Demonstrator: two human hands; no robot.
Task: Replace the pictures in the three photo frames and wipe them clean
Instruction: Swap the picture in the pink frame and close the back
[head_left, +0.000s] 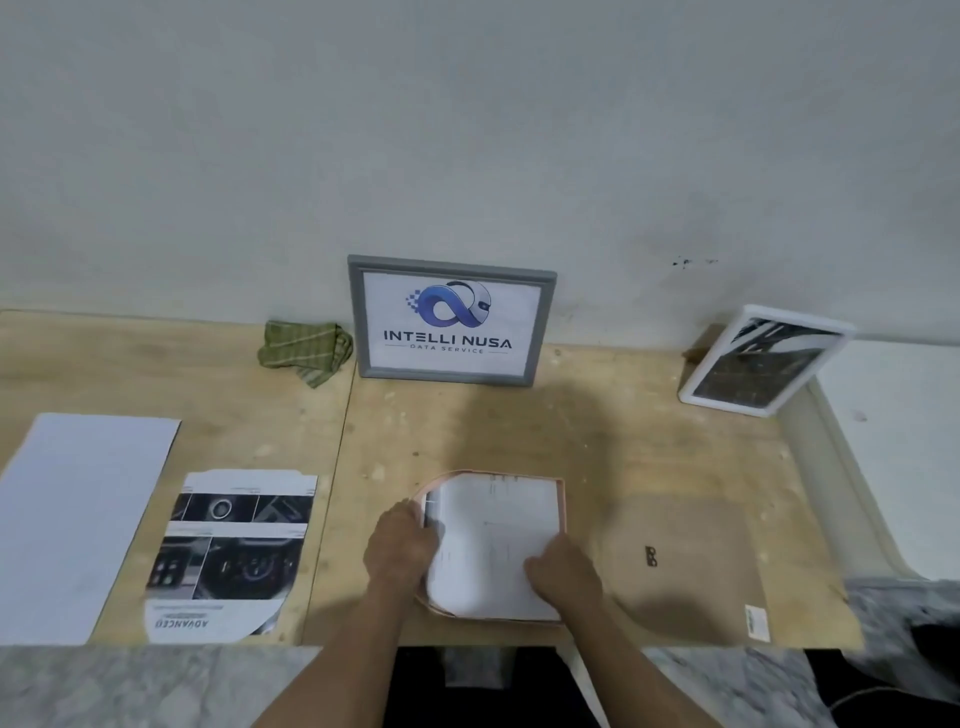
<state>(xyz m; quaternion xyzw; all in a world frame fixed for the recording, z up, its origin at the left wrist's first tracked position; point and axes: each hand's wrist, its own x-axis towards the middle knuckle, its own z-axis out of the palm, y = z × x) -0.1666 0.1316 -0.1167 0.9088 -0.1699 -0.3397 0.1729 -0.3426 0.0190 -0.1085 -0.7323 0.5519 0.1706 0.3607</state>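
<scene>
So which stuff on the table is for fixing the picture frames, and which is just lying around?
For the job: pink frame under both hands, grey frame, white frame, green cloth, printed picture sheet, blank white sheet, brown backing board.

Just lying around: nothing that shows.

Both hands down on the pink frame (560, 499), lying flat on the worktop (649, 441): left hand (400, 545) at its left edge, right hand (563, 571) pressing the white sheet (493, 525) inside it. Behind the pink frame, grey frame (452, 320) upright against the wall; green cloth (304, 351) just left of that.
</scene>
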